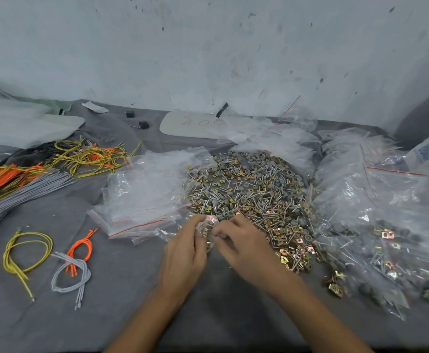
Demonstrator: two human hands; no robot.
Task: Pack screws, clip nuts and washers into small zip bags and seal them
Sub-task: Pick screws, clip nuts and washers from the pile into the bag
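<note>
Zip bag (206,226) sat pinched between your left grip (186,248) and right grip (244,247), both curled closed on it, at the near edge of the hardware pile (249,189).

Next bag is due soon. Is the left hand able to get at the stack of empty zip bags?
Probably yes: the empty zip bags lie right beside the left hand, nothing between, but its fingers pinch a small bag.

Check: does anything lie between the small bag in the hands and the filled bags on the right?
Yes. Loose clip nuts and screws spread across the cloth between the small bag and the filled bags.
</note>
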